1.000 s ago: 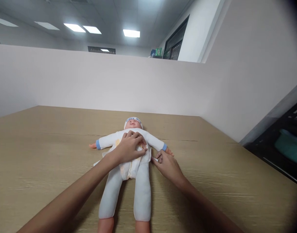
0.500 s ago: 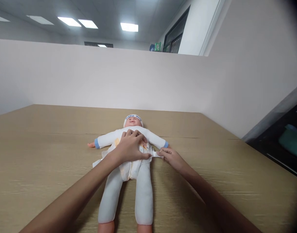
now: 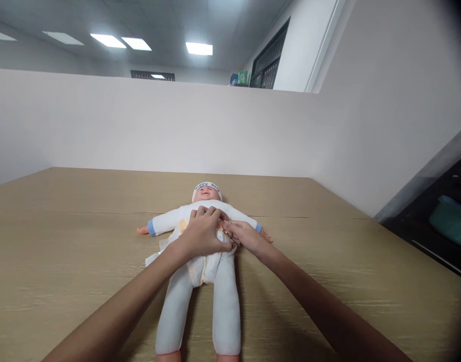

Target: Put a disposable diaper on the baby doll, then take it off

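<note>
A baby doll (image 3: 206,221) in a white suit with blue cuffs and a white cap lies face up on the wooden table (image 3: 328,261), arms spread. A white nappy (image 3: 203,264) with yellow marks wraps its hips. My left hand (image 3: 202,232) lies over the doll's belly, fingers curved and pressing the nappy front down. My right hand (image 3: 245,235) rests against the doll's right flank, its fingertips pressed to the nappy's top edge beside my left hand. The nappy's side tab is hidden under my fingers.
A loose corner of white nappy (image 3: 155,256) sticks out at the doll's left hip. White partition walls (image 3: 140,130) stand behind and to the right of the table. A dark shelf with a teal object (image 3: 451,218) is at the far right.
My right hand pulled the nappy's side tab outward, then brought it in across the doll's waist to meet my left hand. My left hand stayed on the belly.
</note>
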Action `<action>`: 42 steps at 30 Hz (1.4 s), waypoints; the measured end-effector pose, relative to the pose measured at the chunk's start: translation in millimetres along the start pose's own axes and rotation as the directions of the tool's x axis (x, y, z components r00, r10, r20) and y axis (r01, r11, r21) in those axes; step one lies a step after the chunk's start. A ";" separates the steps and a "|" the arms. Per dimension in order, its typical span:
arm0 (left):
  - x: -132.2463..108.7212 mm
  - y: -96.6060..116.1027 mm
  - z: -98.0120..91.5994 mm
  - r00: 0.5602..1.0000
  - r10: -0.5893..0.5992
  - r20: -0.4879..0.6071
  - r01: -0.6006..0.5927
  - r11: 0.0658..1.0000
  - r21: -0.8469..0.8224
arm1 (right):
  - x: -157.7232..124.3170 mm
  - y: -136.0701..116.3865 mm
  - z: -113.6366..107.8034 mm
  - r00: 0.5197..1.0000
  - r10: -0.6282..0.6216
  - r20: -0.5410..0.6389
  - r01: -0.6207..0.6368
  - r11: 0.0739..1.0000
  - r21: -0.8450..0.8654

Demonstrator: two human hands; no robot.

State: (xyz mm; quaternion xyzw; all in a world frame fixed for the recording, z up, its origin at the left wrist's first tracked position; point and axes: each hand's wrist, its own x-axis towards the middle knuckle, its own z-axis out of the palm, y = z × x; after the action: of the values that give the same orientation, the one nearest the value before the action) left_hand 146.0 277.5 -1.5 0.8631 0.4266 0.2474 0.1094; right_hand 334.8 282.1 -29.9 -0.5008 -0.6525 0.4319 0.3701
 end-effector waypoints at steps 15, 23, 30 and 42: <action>-2.3 0.2 0.8 1.000 0.001 -0.013 -0.001 1.000 -0.027 | -61.1 9.8 5.0 0.830 -0.529 -0.178 0.433 0.811 -0.393; -6.0 -0.6 -1.5 0.999 0.024 -0.022 -0.025 0.997 -0.077 | -60.2 20.6 -4.5 0.735 -0.676 0.058 0.600 0.607 -0.521; -41.3 -38.6 -21.2 0.953 -0.105 -0.283 -0.010 0.927 -0.376 | -55.5 21.5 -17.8 0.657 -0.727 0.197 0.642 0.404 -0.651; -107.4 -123.1 -30.4 0.930 -0.365 -0.036 0.365 0.931 -0.015 | -41.9 -23.7 9.7 0.752 -0.659 0.038 0.573 0.623 -0.533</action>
State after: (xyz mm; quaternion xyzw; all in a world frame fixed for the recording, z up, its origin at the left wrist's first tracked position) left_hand -8.9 267.3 -60.6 0.7634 0.5805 0.2409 0.1489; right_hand 327.4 236.5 -13.4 -0.3589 -0.8423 0.0463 0.3995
